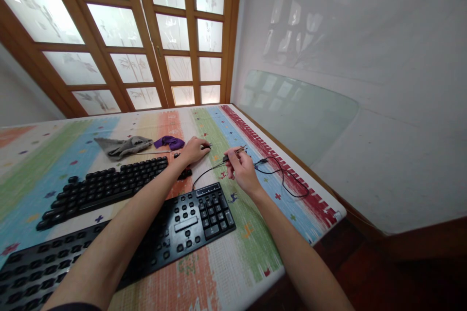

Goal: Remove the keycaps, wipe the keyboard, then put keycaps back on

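On the striped tablecloth lies a black keyboard [182, 216]; most of its keycaps are off, while the number pad keeps its own. Behind it, loose black keycaps [120, 179] are laid out in rows. Past these rows, my left hand [196, 149] rests near the purple cloth, fingers curled over a small dark object that they mostly cover. To the right, my right hand [241, 169] is closed on a thin tool with wire-like prongs [240, 149], just above the tablecloth. The keyboard's black cable [206, 173] runs toward this hand.
A grey cloth [126, 146] and a purple cloth [170, 142] lie behind the loose keycaps. More black cable [282, 174] loops near the table's right edge. A white wall [365, 82] stands along the right side, and wooden glass-paned doors [160, 48] stand beyond the table.
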`<state>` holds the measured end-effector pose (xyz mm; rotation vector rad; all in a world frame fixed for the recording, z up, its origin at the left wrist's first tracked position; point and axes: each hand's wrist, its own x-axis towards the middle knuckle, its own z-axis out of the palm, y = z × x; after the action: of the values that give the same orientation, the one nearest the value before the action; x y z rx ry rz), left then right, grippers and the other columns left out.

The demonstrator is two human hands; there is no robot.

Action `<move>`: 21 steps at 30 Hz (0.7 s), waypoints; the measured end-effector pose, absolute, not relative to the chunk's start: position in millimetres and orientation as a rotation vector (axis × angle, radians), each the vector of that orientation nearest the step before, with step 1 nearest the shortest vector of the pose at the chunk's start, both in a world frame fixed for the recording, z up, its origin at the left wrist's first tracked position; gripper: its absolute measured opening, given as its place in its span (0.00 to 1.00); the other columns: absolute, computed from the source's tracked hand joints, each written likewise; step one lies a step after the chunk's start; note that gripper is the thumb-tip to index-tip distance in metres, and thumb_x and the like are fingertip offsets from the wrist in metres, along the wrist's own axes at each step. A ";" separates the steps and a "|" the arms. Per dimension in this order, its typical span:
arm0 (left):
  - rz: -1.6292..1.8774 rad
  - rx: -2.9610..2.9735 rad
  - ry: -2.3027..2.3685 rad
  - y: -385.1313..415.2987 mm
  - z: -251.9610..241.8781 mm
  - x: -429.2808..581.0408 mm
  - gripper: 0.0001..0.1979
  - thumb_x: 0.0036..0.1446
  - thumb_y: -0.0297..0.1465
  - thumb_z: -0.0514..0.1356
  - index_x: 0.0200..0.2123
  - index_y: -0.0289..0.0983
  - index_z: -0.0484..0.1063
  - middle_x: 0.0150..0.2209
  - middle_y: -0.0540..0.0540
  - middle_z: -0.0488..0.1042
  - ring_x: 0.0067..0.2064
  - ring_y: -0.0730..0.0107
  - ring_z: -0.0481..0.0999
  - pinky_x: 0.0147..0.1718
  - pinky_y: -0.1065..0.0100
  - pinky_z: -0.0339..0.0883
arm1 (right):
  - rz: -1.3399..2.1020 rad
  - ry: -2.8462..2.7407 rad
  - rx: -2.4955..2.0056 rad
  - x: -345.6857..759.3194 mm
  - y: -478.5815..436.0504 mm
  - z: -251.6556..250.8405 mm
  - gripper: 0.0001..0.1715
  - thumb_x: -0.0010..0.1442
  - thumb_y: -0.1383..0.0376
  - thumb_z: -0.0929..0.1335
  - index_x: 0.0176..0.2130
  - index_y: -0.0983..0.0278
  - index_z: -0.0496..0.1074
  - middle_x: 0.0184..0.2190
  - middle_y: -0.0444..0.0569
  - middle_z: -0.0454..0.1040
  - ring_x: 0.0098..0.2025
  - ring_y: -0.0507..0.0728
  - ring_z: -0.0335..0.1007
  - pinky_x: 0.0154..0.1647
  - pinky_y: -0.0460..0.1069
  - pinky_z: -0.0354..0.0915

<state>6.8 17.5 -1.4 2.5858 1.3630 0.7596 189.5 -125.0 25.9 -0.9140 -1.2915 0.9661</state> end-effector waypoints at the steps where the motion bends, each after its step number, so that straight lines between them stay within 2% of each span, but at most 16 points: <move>1: 0.758 2.588 1.363 17.6 -1.5 6.5 0.10 0.54 0.31 0.60 0.37 0.38 0.80 0.38 0.45 0.81 0.44 0.58 0.76 0.50 0.59 0.67 | 0.968 -1.292 -0.914 189.3 -124.9 25.9 0.26 0.60 0.42 0.66 0.36 0.63 0.67 0.23 0.39 0.66 0.15 0.46 0.61 0.14 0.43 0.58; 21: 0.740 2.598 1.402 14.7 -1.8 1.3 0.13 0.52 0.32 0.60 0.40 0.37 0.79 0.39 0.43 0.80 0.44 0.55 0.75 0.48 0.58 0.68 | 0.969 -1.296 -0.923 188.8 -124.9 25.7 0.26 0.59 0.42 0.66 0.35 0.63 0.67 0.23 0.38 0.66 0.15 0.46 0.61 0.14 0.43 0.58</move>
<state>1.3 14.7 -1.8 2.5978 1.4019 0.7404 188.8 -124.9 25.7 -0.9232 -1.2956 0.9691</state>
